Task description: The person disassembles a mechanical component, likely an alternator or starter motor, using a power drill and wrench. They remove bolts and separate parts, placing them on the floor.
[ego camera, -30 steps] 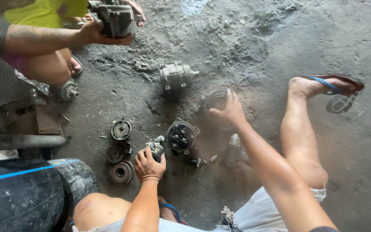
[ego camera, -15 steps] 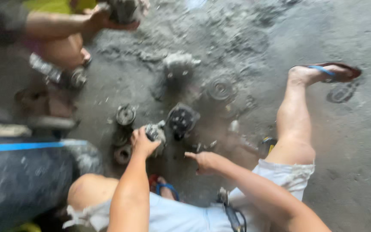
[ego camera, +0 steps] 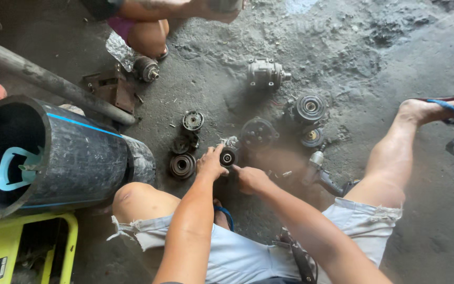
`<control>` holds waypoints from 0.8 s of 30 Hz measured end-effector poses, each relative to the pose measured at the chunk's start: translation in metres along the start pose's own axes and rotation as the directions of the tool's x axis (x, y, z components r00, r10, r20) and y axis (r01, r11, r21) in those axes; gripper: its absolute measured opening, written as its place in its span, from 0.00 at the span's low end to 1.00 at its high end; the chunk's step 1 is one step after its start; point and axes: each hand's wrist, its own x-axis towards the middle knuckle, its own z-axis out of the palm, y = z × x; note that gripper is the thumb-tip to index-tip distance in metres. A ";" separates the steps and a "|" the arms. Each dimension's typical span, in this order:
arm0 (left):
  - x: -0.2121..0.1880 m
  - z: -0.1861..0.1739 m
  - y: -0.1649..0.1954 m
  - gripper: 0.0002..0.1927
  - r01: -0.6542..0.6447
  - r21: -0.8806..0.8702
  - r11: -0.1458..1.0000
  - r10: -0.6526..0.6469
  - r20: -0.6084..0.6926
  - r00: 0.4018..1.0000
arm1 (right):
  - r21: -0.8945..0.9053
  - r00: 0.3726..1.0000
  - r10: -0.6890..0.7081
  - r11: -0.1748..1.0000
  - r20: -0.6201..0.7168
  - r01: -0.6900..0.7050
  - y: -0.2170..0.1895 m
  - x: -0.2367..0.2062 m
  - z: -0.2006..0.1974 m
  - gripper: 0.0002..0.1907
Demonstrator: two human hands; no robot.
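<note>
seen from above, a seated person's left hand [ego camera: 211, 163] pinches a small round pulley-like metal part [ego camera: 227, 157] between thumb and fingers, while the right hand [ego camera: 250, 179], fingers loosely curled, touches it with a fingertip. the part sits near the middle of the dusty grey concrete floor [ego camera: 384, 58], its round face and centre hole pointing up, axis vertical. grooved pulleys [ego camera: 183, 165], a compressor body [ego camera: 265, 72] and a large black pipe [ego camera: 53, 152] lie around; another person crouches at the far edge.

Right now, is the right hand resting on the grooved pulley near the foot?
No, the right hand is beside the left hand at a small round part, apart from that grooved pulley.
</note>
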 end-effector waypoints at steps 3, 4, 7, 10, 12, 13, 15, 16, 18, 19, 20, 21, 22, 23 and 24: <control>-0.002 -0.004 0.006 0.56 0.035 0.008 0.999 -0.035 0.029 0.999 | 0.108 0.958 -0.272 0.954 -0.097 0.281 0.057 -0.031 -0.002 0.28; -0.001 -0.005 0.006 0.56 0.044 -0.002 0.999 -0.044 0.035 0.998 | 0.206 0.975 -0.191 0.956 -0.110 0.211 0.079 -0.048 -0.001 0.28; 0.005 -0.009 -0.002 0.58 0.110 0.014 0.994 -0.111 0.044 0.993 | 0.555 0.991 0.118 0.829 -0.056 -0.068 0.140 -0.092 0.003 0.28; 0.013 -0.015 -0.012 0.63 0.115 -0.002 0.993 -0.114 0.034 0.993 | 0.739 0.908 0.410 0.638 -0.089 -0.216 0.173 -0.105 0.013 0.25; 0.016 -0.016 -0.011 0.67 0.182 -0.060 0.982 -0.179 0.055 0.982 | 0.879 0.840 0.542 0.392 0.017 -0.271 0.184 -0.103 0.019 0.25; 0.017 -0.017 -0.010 0.70 0.214 -0.087 0.973 -0.209 0.064 0.976 | 0.909 0.858 0.514 0.363 -0.012 -0.205 0.188 -0.101 0.021 0.24; 0.017 -0.014 -0.004 0.70 0.253 -0.186 0.950 -0.253 0.021 0.967 | 0.955 0.881 0.467 0.287 -0.072 -0.074 0.188 -0.100 0.022 0.24; 0.018 -0.013 0.000 0.70 0.268 -0.234 0.935 -0.274 0.004 0.962 | 0.913 0.874 0.472 0.396 -0.112 -0.097 0.189 -0.101 0.023 0.24; 0.020 -0.012 0.006 0.67 0.280 -0.236 0.931 -0.287 0.005 0.958 | 0.787 0.865 0.464 0.599 -0.191 -0.148 0.188 -0.102 0.024 0.24; 0.022 -0.011 0.007 0.65 0.291 -0.240 0.926 -0.298 0.005 0.955 | 0.738 0.869 0.414 0.669 -0.272 -0.088 0.182 -0.105 0.023 0.24; 0.023 -0.010 0.009 0.64 0.277 -0.250 0.928 -0.291 -0.021 0.957 | 0.679 0.867 0.356 0.733 -0.349 -0.028 0.176 -0.107 0.020 0.23; 0.026 -0.009 0.010 0.63 0.261 -0.260 0.930 -0.283 -0.049 0.958 | 0.612 0.859 0.290 0.790 -0.421 0.033 0.167 -0.107 0.018 0.22; 0.028 -0.008 0.010 0.62 0.245 -0.269 0.931 -0.275 -0.079 0.958 | 0.588 0.870 0.241 0.806 -0.429 0.067 0.158 -0.105 0.013 0.21; 0.031 -0.008 0.011 0.61 0.259 -0.266 0.929 -0.284 -0.057 0.957 | 0.564 0.880 0.190 0.820 -0.436 0.103 0.147 -0.101 0.008 0.21; 0.034 -0.006 0.010 0.60 0.275 -0.262 0.925 -0.294 -0.034 0.955 | 0.540 0.888 0.138 0.830 -0.439 0.138 0.136 -0.095 0.004 0.20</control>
